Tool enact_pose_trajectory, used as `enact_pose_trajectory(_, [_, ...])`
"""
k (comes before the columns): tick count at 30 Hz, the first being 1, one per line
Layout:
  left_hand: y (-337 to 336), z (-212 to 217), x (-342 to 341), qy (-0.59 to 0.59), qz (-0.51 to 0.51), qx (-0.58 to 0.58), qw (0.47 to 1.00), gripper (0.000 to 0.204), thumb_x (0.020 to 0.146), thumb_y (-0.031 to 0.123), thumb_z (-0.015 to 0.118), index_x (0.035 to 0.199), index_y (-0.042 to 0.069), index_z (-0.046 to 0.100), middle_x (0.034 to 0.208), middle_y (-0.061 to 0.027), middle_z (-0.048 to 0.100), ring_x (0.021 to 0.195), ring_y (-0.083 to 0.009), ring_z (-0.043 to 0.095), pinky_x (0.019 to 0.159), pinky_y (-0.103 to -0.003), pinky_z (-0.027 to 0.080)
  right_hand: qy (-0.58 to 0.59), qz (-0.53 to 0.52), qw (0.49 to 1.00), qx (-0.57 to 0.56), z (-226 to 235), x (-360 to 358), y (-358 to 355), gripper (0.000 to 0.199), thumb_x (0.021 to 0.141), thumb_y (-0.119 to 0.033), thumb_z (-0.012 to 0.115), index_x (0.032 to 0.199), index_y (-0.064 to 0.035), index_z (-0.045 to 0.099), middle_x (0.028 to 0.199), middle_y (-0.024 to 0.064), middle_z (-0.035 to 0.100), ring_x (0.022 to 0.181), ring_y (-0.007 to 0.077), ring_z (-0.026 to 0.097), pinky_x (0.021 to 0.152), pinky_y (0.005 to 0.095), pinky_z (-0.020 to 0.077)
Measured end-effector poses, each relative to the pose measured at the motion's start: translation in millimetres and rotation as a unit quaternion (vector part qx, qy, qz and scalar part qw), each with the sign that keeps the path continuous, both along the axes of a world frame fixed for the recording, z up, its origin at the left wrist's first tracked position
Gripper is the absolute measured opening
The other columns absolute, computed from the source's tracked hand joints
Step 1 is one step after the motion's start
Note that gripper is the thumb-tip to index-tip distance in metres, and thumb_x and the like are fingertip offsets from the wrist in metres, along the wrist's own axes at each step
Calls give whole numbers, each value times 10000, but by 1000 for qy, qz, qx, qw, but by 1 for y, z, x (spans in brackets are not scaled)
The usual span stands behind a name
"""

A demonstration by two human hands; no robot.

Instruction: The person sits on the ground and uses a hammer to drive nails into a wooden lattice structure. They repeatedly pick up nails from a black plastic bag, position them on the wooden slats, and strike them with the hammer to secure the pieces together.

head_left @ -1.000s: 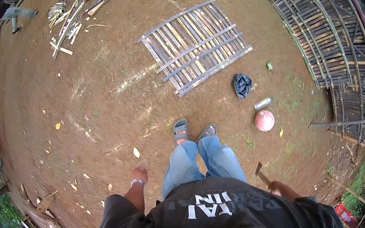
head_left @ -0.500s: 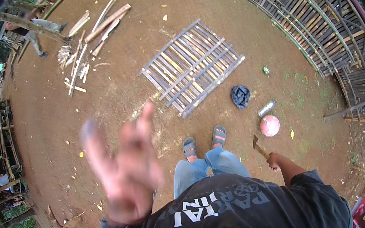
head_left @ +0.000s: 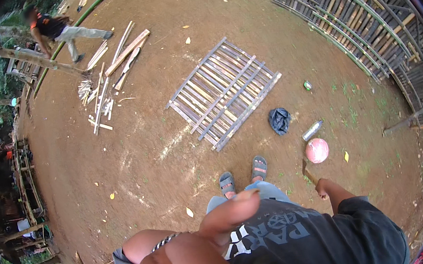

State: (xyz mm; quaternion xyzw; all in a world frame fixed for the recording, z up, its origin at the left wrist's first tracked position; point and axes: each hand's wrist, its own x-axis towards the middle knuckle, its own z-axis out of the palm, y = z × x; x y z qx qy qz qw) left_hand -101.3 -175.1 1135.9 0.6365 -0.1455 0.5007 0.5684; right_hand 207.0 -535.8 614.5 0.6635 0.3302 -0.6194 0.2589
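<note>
My right hand (head_left: 322,189) is closed round the wooden handle of a hammer (head_left: 309,172), its dark metal head pointing toward the ground by a pink ball (head_left: 317,150). Very near the camera, my left hand (head_left: 216,231) is raised with fingers apart and nothing visible in it; a braided bracelet (head_left: 167,241) circles that wrist. The lower frame cuts off part of its fingers. On the dirt ahead of my sandals lies a slatted panel (head_left: 225,92) of narrow strips nailed across several rails.
Right of the panel lie a black plastic bag (head_left: 279,121), a clear bottle (head_left: 312,130) and a green can (head_left: 307,85). Wood pieces (head_left: 128,53) are piled at far left, near another person (head_left: 53,29). A slatted bamboo fence (head_left: 356,19) curves along the right.
My left hand has moved down and right, closer to the camera. The hammer stays in my right hand. At far left the other person has come further into view.
</note>
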Motion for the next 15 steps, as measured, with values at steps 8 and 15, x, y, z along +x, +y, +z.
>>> enact_pose_trajectory(8, [-6, 5, 7, -20, 33, 11, 999, 510, 996, 231, 635, 1407, 44, 398, 1028, -115, 666, 1083, -243, 624, 1156, -542, 398, 14, -27, 999, -25, -22, 14, -15, 254, 988, -111, 599, 886, 72, 743, 810, 158, 760, 686, 239, 761, 635, 406, 614])
enact_pose_trajectory(15, [-20, 21, -12, -35, 101, 28, 994, 397, 992, 147, 641, 1341, 61, 472, 966, -94, 655, 1008, -232, 646, 1137, -555, 426, 40, 178, 983, -15, -87, 68, 11, 185, 891, -160, 696, 986, -58, 817, 993, 78, 806, 857, 211, 773, 787, 374, 604])
